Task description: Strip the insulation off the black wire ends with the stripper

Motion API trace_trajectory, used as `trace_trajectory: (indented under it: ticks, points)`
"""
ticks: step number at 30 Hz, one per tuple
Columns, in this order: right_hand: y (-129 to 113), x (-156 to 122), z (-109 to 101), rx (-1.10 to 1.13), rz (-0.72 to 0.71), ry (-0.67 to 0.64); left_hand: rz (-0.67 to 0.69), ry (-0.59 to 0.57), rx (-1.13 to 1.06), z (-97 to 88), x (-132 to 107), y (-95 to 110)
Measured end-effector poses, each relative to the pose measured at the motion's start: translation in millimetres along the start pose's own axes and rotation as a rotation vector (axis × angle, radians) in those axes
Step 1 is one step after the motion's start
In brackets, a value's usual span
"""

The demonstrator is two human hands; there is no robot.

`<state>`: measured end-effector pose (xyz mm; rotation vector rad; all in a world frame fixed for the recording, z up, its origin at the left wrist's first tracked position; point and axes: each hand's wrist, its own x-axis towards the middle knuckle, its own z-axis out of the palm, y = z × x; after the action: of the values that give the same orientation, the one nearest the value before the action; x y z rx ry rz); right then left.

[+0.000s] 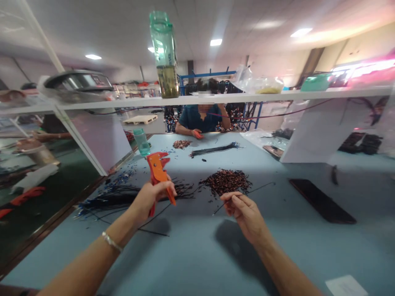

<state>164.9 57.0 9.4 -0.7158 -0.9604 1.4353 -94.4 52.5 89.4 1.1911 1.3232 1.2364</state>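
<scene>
While I look in through the head camera, I have the left hand (151, 195) curled round an orange-and-red wire stripper (159, 166), head pointing up, held above the blue tabletop (191, 263). Its handles stand apart at the bottom; I can't tell whether its jaws meet. A pale bracelet (111, 242) sits on that wrist.

I have the right hand (242, 209) pinching a thin black wire (261, 188) between thumb and fingertips, wire slanting up to the right, one end poking out on either side of the grip. Hand and wire are just in front of a pile of small black-and-copper pieces (228, 181).

Beside and behind the left hand I get a bundle of black wires (115, 197), blue and white at the far left end, a few loose strands toward me. Black smartphone (322, 201) lies flat to the right. Across the table: a co-worker (193, 117) in a dark top, a smaller coppery pile (182, 144), a second wire bundle (216, 149). Green bottle (168, 78), part filled, stands on the white shelf (200, 98) overhead.
</scene>
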Motion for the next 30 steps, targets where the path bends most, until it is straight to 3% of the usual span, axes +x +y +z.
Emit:
trace_trajectory:
  ticks: [2, 5, 9, 13, 20, 30]
  points:
    - [0, 0, 0, -0.021, -0.058, 0.026, -0.067, -0.166, -0.202, 24.0, -19, -10]
    - [-2, 0, -1, -0.046, -0.098, 0.086, -0.187, -0.309, -0.320, 63.2, -33, -32]
    - [-4, 3, -2, -0.043, -0.095, 0.175, -0.308, -0.371, -0.395, 93.9, -29, -59]
    - [1, 8, -4, 0.044, -0.002, 0.209, -0.329, -0.412, -0.494, 92.7, -26, -74]
    - [8, 6, -3, 0.121, 0.131, 0.177, -0.333, -0.447, -0.584, 84.5, -27, -80]
    - [13, 0, -1, 0.031, 0.134, 0.095, -0.298, -0.426, -0.592, 85.5, -28, -87]
